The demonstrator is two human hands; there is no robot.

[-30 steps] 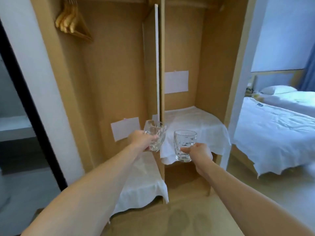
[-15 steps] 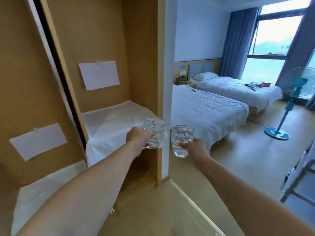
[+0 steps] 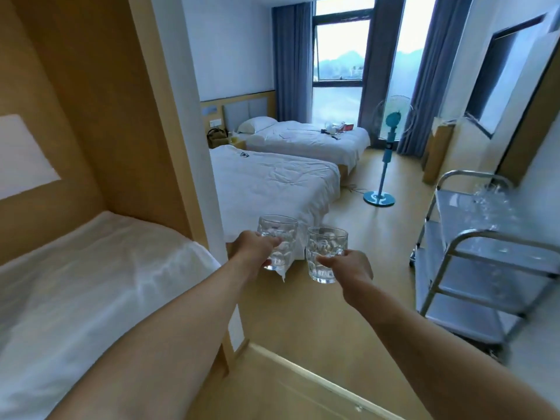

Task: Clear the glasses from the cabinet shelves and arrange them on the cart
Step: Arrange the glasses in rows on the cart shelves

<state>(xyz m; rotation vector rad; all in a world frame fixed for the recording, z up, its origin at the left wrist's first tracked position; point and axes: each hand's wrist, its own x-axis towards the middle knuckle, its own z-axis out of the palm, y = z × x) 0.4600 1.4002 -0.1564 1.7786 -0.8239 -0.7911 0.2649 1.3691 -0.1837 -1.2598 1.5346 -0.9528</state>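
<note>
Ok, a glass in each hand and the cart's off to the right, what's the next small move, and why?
Probably keep turning right and carry both glasses toward the cart. The left hand grips one glass, the right hand grips the other glass, both upright and held over the floor, apart from the cart. Its top shelf already holds glasses at the far end, with bare surface nearer.

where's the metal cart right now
In the head view the three-tier stainless steel cart stands at the right edge against the wall, beyond the right hand and its dimpled clear glass, right of the blue pedestal fan.
</note>
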